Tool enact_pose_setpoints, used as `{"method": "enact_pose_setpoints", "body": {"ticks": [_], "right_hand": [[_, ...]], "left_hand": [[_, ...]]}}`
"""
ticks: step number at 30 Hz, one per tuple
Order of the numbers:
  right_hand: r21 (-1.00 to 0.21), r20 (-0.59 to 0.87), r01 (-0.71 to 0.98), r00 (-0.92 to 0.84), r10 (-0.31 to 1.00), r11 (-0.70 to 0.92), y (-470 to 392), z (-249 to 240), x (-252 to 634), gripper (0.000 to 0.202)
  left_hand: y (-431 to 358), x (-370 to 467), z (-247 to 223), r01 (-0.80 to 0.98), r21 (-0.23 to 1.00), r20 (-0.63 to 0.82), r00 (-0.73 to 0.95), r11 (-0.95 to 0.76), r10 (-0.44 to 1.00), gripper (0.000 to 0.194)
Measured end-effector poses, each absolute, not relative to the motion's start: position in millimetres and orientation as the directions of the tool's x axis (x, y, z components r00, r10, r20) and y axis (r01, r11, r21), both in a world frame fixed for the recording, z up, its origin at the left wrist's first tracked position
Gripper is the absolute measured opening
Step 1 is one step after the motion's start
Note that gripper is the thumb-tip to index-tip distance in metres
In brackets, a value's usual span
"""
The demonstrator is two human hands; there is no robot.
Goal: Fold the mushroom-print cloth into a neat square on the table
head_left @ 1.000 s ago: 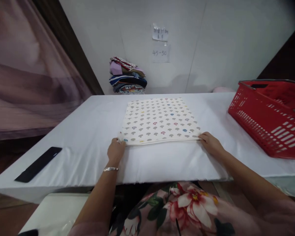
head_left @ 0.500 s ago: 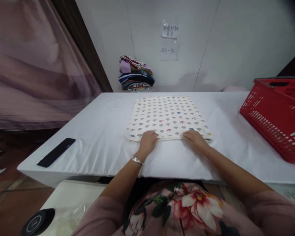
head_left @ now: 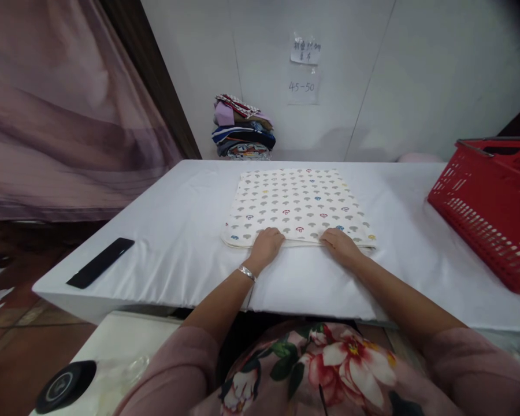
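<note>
A folded white cloth (head_left: 297, 202) printed with small mushrooms, mostly grey with some red, blue and yellow, lies flat on the white-covered table (head_left: 177, 231). My left hand (head_left: 267, 245), with a silver bracelet at the wrist, pinches its near edge left of the middle. Right of the middle, my right hand (head_left: 340, 245) grips the same edge, fingers closed on it. Between the two hands the edge is slightly raised and shows stacked layers. My thumbs are mostly hidden.
To the right stands a red plastic basket (head_left: 489, 214). A black phone-like slab (head_left: 100, 263) lies at the table's left. Beyond the far edge is a stack of folded fabrics (head_left: 243, 130) by the wall. Below left, a round black object (head_left: 65, 386) sits on a white surface.
My hands are slightly closer together, still on the near edge, which is lifted a little between them. The whole view has shifted slightly.
</note>
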State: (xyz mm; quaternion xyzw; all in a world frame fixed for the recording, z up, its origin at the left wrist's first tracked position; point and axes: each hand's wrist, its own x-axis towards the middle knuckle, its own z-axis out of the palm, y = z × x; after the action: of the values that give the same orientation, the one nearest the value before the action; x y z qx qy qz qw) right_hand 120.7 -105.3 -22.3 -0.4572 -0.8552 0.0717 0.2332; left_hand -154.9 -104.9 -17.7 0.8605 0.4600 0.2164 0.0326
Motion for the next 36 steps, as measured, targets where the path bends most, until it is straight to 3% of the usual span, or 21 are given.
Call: {"method": "enact_pose_setpoints", "body": {"ticks": [10,18,23,28,36], "right_hand": [[-0.322,0.377,0.721,-0.497,0.782,0.614,-103.0,-23.3,124.6,0.030],[-0.199,0.377,0.731,-0.558,0.740,0.653,-110.5,-25.4,128.5,0.029],[-0.156,0.366,0.723,-0.591,0.719,0.673,-108.5,-24.5,129.2,0.029],[-0.188,0.394,0.731,-0.555,0.732,0.656,-107.3,-27.3,128.7,0.030],[-0.211,0.389,0.726,-0.552,0.737,0.655,-104.9,-27.6,126.5,0.029]], "left_hand": [[-111.7,-156.6,-20.6,0.783,0.162,0.322,0.533,-0.601,0.782,0.027],[-112.4,-160.1,-24.1,0.750,0.172,0.326,0.568,-0.638,0.756,0.021],[-109.0,-159.3,-20.3,0.753,0.117,0.297,0.596,-0.648,0.746,0.019],[-109.4,-156.0,-15.0,0.774,0.080,0.285,0.587,-0.629,0.758,0.024],[-107.7,-153.2,-15.2,0.758,0.124,0.287,0.590,-0.640,0.755,0.017]]}}
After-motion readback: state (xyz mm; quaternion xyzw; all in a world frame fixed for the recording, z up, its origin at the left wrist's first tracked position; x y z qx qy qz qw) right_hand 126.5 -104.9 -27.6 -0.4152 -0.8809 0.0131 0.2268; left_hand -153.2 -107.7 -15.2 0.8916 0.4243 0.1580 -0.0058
